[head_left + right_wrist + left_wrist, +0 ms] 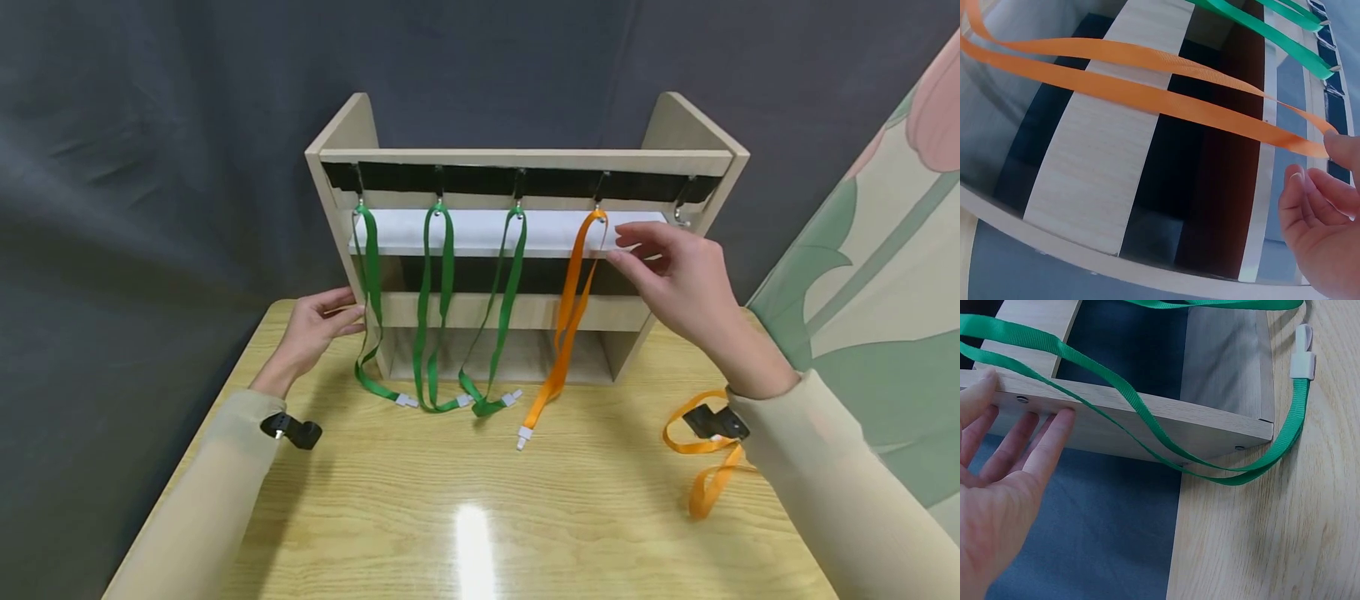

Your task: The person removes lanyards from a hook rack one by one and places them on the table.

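An orange lanyard hangs from a hook on the wooden rack, its white clip low in front. My right hand is just right of its upper loop, thumb and fingers apart. In the right wrist view the thumb overlaps the end of the orange strap; contact is unclear. To its left hang three green lanyards on hooks. My left hand touches the rack's left side panel with extended fingers, beside the leftmost green lanyard.
Another orange lanyard lies on the wooden table at right, partly behind the right wrist camera. A further metal hook is at the rack's right end. Dark cloth hangs behind.
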A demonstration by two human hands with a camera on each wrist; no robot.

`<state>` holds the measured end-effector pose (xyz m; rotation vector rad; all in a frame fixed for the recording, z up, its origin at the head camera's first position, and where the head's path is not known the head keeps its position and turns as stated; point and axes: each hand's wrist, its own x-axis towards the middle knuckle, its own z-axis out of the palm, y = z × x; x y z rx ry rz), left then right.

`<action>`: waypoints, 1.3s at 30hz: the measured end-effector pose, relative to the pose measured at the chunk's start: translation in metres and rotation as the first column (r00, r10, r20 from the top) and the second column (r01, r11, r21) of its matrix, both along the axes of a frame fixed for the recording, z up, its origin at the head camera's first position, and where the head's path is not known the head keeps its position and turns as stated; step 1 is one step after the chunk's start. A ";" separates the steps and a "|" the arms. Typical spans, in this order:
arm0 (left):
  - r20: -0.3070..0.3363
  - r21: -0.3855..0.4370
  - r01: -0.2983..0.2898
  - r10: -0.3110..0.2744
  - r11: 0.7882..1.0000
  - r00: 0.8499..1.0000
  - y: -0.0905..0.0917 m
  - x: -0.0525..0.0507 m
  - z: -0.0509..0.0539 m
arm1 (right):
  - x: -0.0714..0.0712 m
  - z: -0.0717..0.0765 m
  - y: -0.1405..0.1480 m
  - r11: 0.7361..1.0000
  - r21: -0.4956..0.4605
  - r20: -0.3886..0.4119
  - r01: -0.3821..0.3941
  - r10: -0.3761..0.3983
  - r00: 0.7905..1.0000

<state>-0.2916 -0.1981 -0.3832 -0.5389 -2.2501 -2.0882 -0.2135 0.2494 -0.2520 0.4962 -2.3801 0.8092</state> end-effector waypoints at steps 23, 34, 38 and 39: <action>-0.033 -0.011 0.010 -0.011 1.000 0.999 -0.001 0.000 -0.002 | -0.011 0.009 -0.016 0.992 -0.125 0.150 -0.016 0.035 0.988; -0.032 0.008 0.013 -0.012 1.000 0.999 -0.001 -0.001 -0.001 | 0.000 0.017 -0.016 0.982 -0.181 0.108 -0.046 0.067 0.992; -0.033 0.009 0.018 -0.018 1.000 0.999 -0.001 0.000 -0.001 | 0.006 0.022 -0.014 0.982 -0.177 0.089 -0.057 0.074 0.993; -0.033 0.010 0.020 -0.019 1.000 0.999 -0.001 0.000 -0.001 | 0.007 0.023 -0.014 0.983 -0.175 0.084 -0.060 0.075 0.994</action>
